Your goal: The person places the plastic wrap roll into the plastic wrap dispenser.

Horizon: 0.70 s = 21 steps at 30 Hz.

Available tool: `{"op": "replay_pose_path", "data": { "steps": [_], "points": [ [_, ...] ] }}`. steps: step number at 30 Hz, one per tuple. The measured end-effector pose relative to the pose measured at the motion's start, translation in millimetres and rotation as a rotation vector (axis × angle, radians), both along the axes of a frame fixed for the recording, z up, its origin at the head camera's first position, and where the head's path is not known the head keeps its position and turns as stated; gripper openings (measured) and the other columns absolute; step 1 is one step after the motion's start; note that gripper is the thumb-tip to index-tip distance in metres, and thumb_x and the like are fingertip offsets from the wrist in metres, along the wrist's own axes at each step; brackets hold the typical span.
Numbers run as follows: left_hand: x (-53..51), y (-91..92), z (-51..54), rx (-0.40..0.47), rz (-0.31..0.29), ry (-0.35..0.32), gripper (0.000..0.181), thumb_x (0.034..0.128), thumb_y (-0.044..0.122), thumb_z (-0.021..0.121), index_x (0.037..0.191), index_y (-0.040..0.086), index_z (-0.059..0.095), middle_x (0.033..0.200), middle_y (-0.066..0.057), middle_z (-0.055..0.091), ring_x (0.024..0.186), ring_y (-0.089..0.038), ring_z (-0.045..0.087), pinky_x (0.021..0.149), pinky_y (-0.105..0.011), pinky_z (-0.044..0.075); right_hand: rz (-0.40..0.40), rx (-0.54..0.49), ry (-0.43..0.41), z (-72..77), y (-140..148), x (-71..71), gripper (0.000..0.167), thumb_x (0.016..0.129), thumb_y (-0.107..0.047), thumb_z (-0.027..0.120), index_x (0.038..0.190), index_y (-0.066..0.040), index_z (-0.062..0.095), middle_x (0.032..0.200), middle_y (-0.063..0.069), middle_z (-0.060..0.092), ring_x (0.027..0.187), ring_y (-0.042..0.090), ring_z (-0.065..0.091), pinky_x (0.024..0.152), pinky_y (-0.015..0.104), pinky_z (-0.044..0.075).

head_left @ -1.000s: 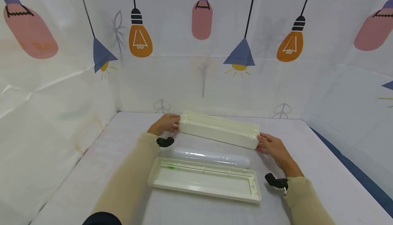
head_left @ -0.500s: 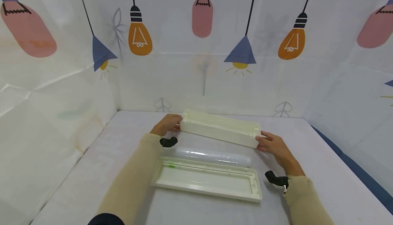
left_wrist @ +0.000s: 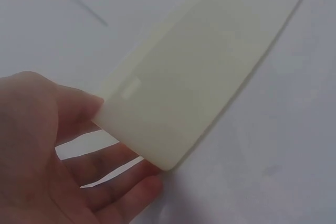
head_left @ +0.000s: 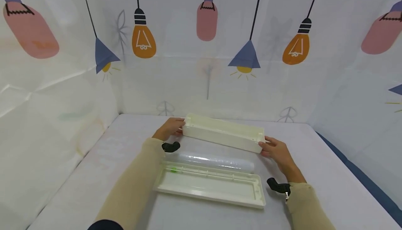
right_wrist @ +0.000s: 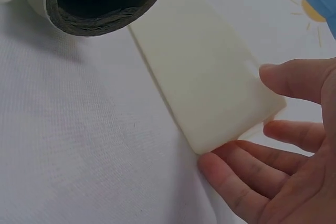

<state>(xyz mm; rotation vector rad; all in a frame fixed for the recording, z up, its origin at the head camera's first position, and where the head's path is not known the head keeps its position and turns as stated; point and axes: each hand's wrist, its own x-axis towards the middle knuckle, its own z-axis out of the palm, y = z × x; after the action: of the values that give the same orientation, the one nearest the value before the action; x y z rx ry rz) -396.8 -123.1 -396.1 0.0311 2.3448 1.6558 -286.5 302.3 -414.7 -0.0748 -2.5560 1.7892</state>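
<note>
White wall sheets (head_left: 176, 83) surround the place on three sides, printed with hanging lamps and bulbs. Inside them is the worktop (head_left: 75, 198), covered in white. A dark blue strip (head_left: 355, 167) runs along its right side.

The person's pale sleeves (head_left: 128, 184) come in from the near edge; the left one passes in front of the left end of a shallow cream tray.

The cream box (head_left: 221, 138), long and with its hollow side up, is at the far part of the worktop, its left end farther back than its right. I cannot tell if it rests fully on the surface.

The shallow tray (head_left: 208, 186) lies nearer to the person. Between it and the box is a roll of clear film (head_left: 213, 161), just beside the tray's far edge; in the right wrist view its hollow end hides part of the box.

The left hand (head_left: 169, 128) holds the box's left end, thumb and fingers partly bent around it. The right hand (head_left: 278, 153) grips the other end, thumb on the near side, fingers spread at the end.

Black pieces (head_left: 171, 147) sit at both wrists. Smallest is a green mark (head_left: 173, 170) in the tray.
</note>
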Motion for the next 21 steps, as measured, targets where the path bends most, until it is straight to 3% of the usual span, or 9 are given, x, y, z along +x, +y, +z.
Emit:
{"op": "replay_pose_path", "data": {
  "steps": [17,21],
  "points": [
    [0.9,-5.7,-0.4,0.068,0.069,-0.042,0.047,0.1029,0.018,0.054,0.147,0.005,0.050,0.136,-0.017,0.058,0.111,-0.027,0.062,0.098,-0.040,0.052,-0.038,-0.039,0.017,4.3,-7.1,2.0,0.071,0.099,-0.028,0.066,0.151,0.008,0.035,0.140,0.034,0.048,0.102,0.018,0.067,0.088,0.031,0.057],
    [0.7,-9.2,-0.3,0.086,0.064,-0.022,0.045,0.1032,0.018,0.053,0.146,0.003,0.051,0.135,-0.019,0.057,0.110,-0.028,0.062,0.098,-0.040,0.052,-0.033,-0.053,0.013,5.5,-8.8,1.7,0.072,0.099,-0.029,0.066,0.151,0.009,0.033,0.142,0.034,0.047,0.104,0.018,0.067,0.089,0.030,0.056]
  ]
}}
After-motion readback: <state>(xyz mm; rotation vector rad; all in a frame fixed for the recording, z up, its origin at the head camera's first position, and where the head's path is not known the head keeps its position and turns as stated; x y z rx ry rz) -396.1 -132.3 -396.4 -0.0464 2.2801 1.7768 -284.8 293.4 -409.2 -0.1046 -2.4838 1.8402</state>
